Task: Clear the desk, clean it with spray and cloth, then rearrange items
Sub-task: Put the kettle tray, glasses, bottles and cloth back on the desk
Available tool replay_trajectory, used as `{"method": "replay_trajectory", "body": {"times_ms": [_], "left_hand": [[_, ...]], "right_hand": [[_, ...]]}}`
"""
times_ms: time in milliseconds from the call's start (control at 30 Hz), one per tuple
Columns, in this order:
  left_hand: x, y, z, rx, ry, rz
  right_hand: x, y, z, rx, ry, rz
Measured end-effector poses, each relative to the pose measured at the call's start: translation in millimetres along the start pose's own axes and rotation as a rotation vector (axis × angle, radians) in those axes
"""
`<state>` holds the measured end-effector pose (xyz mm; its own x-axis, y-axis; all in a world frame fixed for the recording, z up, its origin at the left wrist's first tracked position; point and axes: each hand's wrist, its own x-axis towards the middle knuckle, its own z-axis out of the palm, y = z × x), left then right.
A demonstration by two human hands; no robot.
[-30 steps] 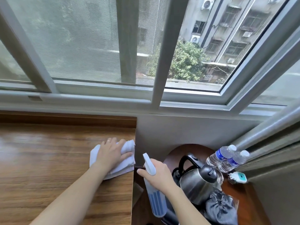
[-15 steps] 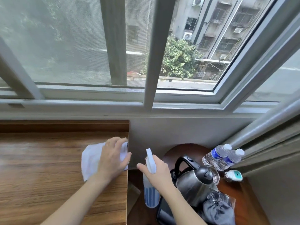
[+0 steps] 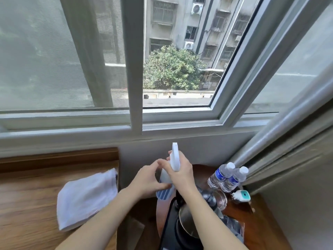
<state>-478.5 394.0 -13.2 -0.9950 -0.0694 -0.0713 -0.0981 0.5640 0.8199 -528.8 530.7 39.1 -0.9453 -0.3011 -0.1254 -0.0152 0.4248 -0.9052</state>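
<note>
The white folded cloth [image 3: 88, 197] lies alone near the right edge of the wooden desk [image 3: 27, 204]. Beyond that edge, both hands hold the spray bottle [image 3: 174, 159], which has a white trigger head and a blue striped body. My right hand [image 3: 182, 174] grips its neck below the trigger. My left hand [image 3: 149, 179] wraps its fingers round the bottle's body. The bottle hangs upright over the gap between the desk and a round side table.
A round dark wooden side table [image 3: 252, 213] at the right carries a steel kettle [image 3: 189, 224], two water bottles [image 3: 227, 177], a glass [image 3: 220, 197] and a small white and teal device [image 3: 242, 195]. A window sill runs behind; a grey curtain [image 3: 288, 159] hangs at the right.
My left hand has let go of the cloth and moved right onto the spray bottle. My right hand has lifted the bottle higher. The cloth stays on the desk.
</note>
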Motion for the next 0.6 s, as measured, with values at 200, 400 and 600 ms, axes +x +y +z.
{"method": "replay_trajectory", "body": {"times_ms": [200,400,600], "left_hand": [[50,18,20,-0.016,0.004,0.066],[92,33,30,0.011,0.016,0.102],[127,35,54,0.035,-0.007,0.055]], "right_hand": [[35,17,-38,0.015,0.0,0.033],[66,32,-65,0.041,0.012,0.031],[85,56,-82,0.028,0.041,0.092]]}}
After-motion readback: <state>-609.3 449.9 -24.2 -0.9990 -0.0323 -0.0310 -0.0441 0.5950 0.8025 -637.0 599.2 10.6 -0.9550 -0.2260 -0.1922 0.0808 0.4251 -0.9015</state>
